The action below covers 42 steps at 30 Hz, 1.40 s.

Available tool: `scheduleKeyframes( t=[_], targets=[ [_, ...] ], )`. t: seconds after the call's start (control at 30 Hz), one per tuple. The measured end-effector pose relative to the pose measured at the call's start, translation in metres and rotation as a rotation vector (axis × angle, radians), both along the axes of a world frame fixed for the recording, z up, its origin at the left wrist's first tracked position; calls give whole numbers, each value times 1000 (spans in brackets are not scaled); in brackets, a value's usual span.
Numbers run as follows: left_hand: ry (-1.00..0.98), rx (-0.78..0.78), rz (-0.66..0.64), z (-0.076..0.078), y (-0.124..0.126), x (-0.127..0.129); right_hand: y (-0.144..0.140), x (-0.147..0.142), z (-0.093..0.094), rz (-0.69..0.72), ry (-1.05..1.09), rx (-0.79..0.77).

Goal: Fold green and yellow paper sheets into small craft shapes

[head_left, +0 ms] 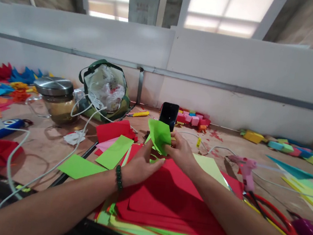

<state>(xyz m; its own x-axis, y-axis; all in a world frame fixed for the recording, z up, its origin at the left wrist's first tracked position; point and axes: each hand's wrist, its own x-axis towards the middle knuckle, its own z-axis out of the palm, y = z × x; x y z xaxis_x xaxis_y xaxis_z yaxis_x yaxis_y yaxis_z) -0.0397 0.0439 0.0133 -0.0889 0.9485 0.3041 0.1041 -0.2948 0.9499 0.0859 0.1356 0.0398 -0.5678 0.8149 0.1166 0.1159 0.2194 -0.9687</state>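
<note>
Both hands are raised over a stack of coloured paper with red sheets [173, 198] on top. Between them is a green piece of folded paper [159, 134], its upper part bent and standing up. My right hand [181, 150] pinches it from the right side, fingers closed on its edge. My left hand [145, 163], with a dark beaded bracelet [119, 177] at the wrist, holds its lower left side with curved fingers. Flat green paper pieces [114, 151] lie left of the stack, beside red paper [115, 130].
A pink glue gun [246, 172] and red-handled scissors [275, 217] lie at the right. A phone [168, 115] leans at the back. A glass jar mug [58, 105], a bag [106, 90], a yellow cutter [139, 113] and white cables [57, 171] occupy the left.
</note>
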Motion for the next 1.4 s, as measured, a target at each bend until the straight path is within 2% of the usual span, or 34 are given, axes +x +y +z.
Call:
scheduleKeyframes(
  t=[0.17, 0.23, 0.33, 0.43, 0.53, 0.6, 0.7, 0.73, 0.77, 0.87, 0.93, 1.07, 1.23, 1.4],
  targets=[
    [-164, -75, 71, 4, 9, -6, -5, 3, -1, -16, -231, 282],
    [-205, -128, 121, 4, 10, -9, -7, 3, -2, -5, -287, 343],
    [-152, -137, 171, 2, 10, -12, -13, 1, -2, 47, -319, 397],
    [-126, -152, 129, 1, 11, -16, -25, 3, 6, 140, -382, 420],
    [-116, -184, 51, 3, 14, -22, -38, 14, 28, 196, -536, 523],
    [-95, -223, -11, 5, 14, -24, -41, 25, 47, 124, -525, 671],
    [-71, -263, -96, 5, 12, -21, -35, 38, 67, -104, -397, 872],
    [-64, -263, -130, 5, 11, -19, -31, 40, 69, -101, -398, 920],
    [-48, -261, -172, 5, 10, -17, -27, 40, 69, -57, -432, 931],
    [34, -230, -283, 7, 5, -14, -15, 37, 59, 197, -601, 858],
    [73, -203, -280, 10, 3, -13, -11, 34, 52, 266, -665, 819],
    [112, -215, -186, 14, 1, -14, -12, 32, 49, 228, -657, 821],
    [180, -170, -172, 10, 3, -16, -11, 35, 50, 265, -685, 836],
    [216, -75, 32, 4, 7, -19, -7, 39, 53, 291, -640, 852]
  ],
)
